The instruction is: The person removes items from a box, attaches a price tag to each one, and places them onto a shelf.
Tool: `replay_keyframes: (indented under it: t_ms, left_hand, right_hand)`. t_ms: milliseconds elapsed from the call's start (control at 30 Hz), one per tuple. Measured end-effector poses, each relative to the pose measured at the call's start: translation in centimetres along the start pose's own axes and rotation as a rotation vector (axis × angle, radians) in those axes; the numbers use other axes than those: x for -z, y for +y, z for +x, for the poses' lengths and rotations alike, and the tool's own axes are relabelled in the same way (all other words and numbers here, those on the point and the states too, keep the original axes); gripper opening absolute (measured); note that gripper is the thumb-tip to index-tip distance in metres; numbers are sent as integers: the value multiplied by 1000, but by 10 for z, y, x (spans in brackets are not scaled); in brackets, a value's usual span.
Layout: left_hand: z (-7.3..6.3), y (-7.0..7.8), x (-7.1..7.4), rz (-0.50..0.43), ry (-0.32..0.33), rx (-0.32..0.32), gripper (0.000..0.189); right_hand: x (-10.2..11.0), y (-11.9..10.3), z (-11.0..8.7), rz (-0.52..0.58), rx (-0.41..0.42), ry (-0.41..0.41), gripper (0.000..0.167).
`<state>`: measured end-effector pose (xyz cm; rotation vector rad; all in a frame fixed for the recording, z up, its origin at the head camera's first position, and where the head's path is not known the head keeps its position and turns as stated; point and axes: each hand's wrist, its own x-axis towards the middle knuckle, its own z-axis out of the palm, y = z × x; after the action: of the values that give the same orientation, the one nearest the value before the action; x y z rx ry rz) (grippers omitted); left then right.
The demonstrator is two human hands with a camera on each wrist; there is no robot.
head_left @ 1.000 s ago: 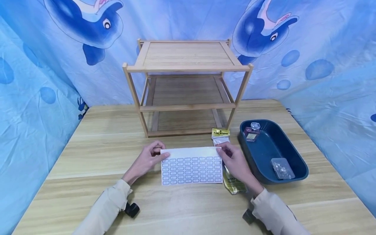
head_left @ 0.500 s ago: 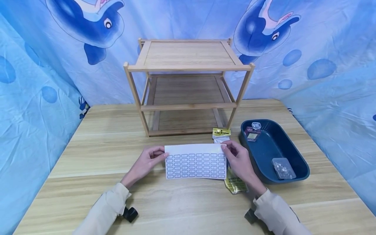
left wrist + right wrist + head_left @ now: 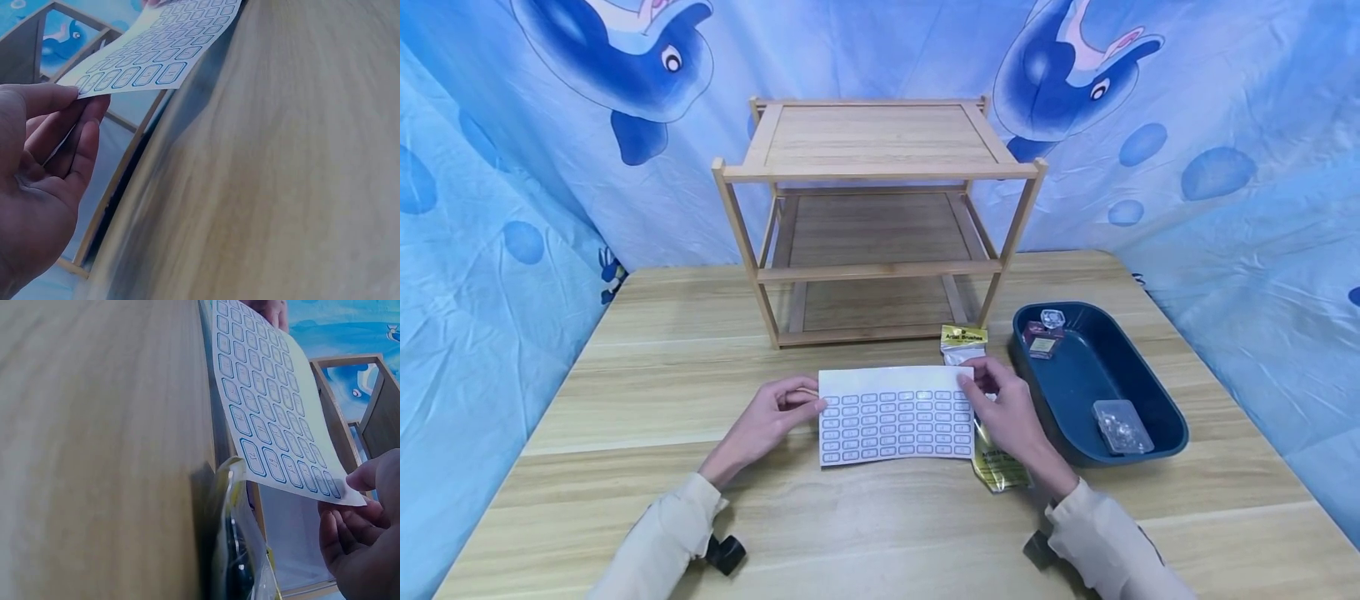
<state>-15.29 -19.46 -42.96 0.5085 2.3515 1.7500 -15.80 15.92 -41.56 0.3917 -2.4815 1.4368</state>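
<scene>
With my left hand [image 3: 764,422] I pinch the left edge of a white sheet [image 3: 895,423] between thumb and fingers; with my right hand [image 3: 1006,408] I pinch its far right corner, so both grips are narrow. The sheet is up off the table [image 3: 880,533], stretched between my hands, near side of the shelf [image 3: 883,173]. I judge this to be a holding or positioning step; the next move seems to call for a light, even pinch, since the thin sheet bows. Its rows of blue-bordered boxes carry marks too small to read. The packet [image 3: 964,337], partly behind my right hand, reads "Artist Brushes". In the blue tray [image 3: 1086,358] at right, the bottle's [image 3: 1042,343] label is illegible.
</scene>
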Motion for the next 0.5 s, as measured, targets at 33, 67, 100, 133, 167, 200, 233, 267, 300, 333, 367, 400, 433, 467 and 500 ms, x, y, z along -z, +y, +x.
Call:
replay_keyframes:
  t_ms: [33, 67, 100, 133, 167, 200, 233, 267, 300, 333, 367, 400, 433, 467, 500]
  left_hand:
    - [-1, 1, 1, -6, -4, -3, 29]
    - [-1, 1, 1, -8, -6, -3, 27]
    - [-2, 2, 2, -9, -4, -1, 26]
    - [-3, 2, 3, -5, 0, 2, 25]
    - [-4, 3, 3, -1, 5, 3, 24]
    - [-5, 3, 4, 3, 8, 0, 23]
    - [-6, 4, 5, 6, 14, 2, 22]
    - [-6, 4, 6, 9, 16, 1, 21]
    - [-7, 4, 6, 7, 16, -2, 21]
    - [-8, 4, 7, 3, 13, -7, 21]
    - [-8, 5, 7, -1, 11, -15, 21]
    - [-8, 5, 8, -6, 8, -19, 21]
    - [-8, 5, 8, -11, 10, -17, 21]
    - [-9, 5, 8, -12, 7, -19, 21]
    - [-9, 5, 8, -15, 10, -16, 21]
  right_hand:
    - [0, -1, 0, -13, 3, -3, 15]
    - [-1, -1, 0, -25, 3, -4, 15]
    - [-1, -1, 0, -35, 4, -3, 16]
    - [-1, -2, 0, -45, 7, 0, 17]
    - [-2, -2, 0, -62, 17, 7, 19]
    - [-2, -2, 0, -77, 33, 15, 21]
    - [-3, -3, 0, -98, 52, 27, 23]
    - [-4, -3, 0, -118, 75, 42, 27]
    - [-5, -4, 0, -137, 102, 57, 29]
    - [-6, -4, 0, -158, 133, 71, 32]
    - [-7, -5, 0, -172, 163, 83, 34]
    - [-8, -6, 0, -188, 193, 93, 35]
    - [-9, -8, -1, -201, 225, 102, 35]
    - [-11, -9, -2, -202, 259, 103, 35]
    - [-13, -10, -2, -200, 298, 102, 34]
